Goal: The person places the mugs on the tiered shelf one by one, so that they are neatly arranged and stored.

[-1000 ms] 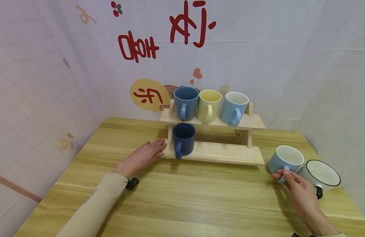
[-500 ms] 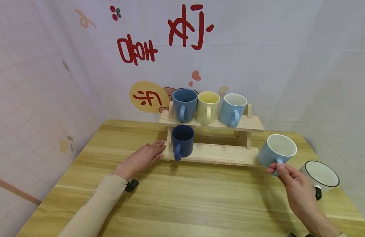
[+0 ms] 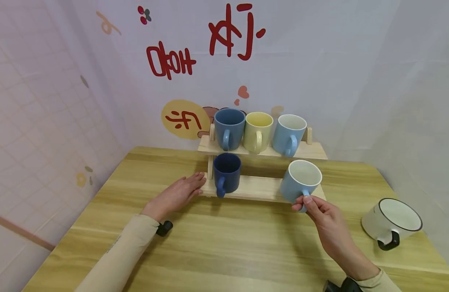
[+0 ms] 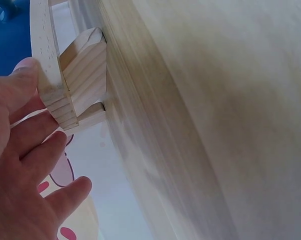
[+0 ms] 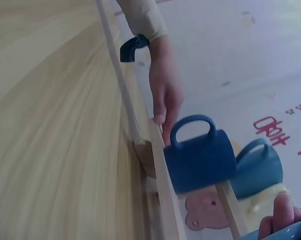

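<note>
Head view: the right hand (image 3: 324,219) pinches the handle of a light blue mug (image 3: 300,181) between thumb and curled fingers and holds it in the air, tilted a little, just in front of the right end of the lower shelf of a wooden two-tier rack (image 3: 262,187). The left hand (image 3: 177,194) lies flat on the wooden table (image 3: 224,247), fingers straight and relaxed, fingertips touching the rack's left end; it holds nothing. A dark blue mug (image 3: 226,173) stands on the lower shelf at the left. On the upper shelf stand a medium blue mug (image 3: 229,127), a pale yellow mug (image 3: 257,131) and another light blue mug (image 3: 289,134). A white enamel-style mug with a black rim and handle (image 3: 391,222) sits on the table to the right, well apart from the rack.

Left wrist view: the left hand's fingers (image 4: 28,130) are extended against the end grain of the lower shelf board (image 4: 53,95); nothing is gripped.

Right wrist view: only a fingertip (image 5: 280,217) and a sliver of the held mug's rim (image 5: 285,234) show at the bottom edge, so the grasp cannot be judged here. The dark blue mug (image 5: 200,157) and the left hand (image 5: 165,92) are visible beyond.

The held mug looks ceramic: stiff, glazed and likely slippery, moderately heavy, and breakable if knocked against the shelf edge. The handle seems the surest hold; a hand round the body would steady it.
</note>
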{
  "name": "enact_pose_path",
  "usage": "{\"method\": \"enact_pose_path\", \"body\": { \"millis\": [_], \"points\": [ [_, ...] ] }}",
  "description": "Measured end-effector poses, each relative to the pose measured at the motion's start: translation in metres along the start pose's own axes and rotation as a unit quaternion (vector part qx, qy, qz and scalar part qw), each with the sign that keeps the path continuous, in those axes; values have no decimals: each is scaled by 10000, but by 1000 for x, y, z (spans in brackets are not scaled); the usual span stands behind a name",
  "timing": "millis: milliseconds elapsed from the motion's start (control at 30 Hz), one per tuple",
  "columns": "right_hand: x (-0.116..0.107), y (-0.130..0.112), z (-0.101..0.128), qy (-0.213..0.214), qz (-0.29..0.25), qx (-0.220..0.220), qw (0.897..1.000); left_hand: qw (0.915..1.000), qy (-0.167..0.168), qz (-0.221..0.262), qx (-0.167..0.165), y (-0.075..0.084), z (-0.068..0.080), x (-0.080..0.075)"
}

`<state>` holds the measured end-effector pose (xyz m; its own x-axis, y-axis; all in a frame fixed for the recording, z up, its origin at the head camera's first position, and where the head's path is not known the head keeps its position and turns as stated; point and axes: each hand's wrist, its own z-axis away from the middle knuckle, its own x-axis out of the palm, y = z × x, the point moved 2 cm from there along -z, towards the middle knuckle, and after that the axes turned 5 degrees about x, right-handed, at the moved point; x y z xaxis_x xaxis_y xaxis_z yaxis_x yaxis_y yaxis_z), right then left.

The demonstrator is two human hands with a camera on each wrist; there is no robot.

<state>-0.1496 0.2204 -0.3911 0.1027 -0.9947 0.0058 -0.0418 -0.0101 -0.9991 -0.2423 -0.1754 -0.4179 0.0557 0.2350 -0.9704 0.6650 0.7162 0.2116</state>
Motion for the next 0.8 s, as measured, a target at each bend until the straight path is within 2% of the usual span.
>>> {"method": "enact_pose_path", "body": {
  "millis": [367,600,800],
  "points": [
    [40,6,-19,-340,115,229,9991,10000,40,57,-62,0,-2,-1],
    [60,11,-30,-314,1,431,9986,9999,20,83,-72,1,-3,-1],
    [73,15,-40,-356,-41,425,9985,10000,21,59,-38,0,-2,0]
  ]
}}
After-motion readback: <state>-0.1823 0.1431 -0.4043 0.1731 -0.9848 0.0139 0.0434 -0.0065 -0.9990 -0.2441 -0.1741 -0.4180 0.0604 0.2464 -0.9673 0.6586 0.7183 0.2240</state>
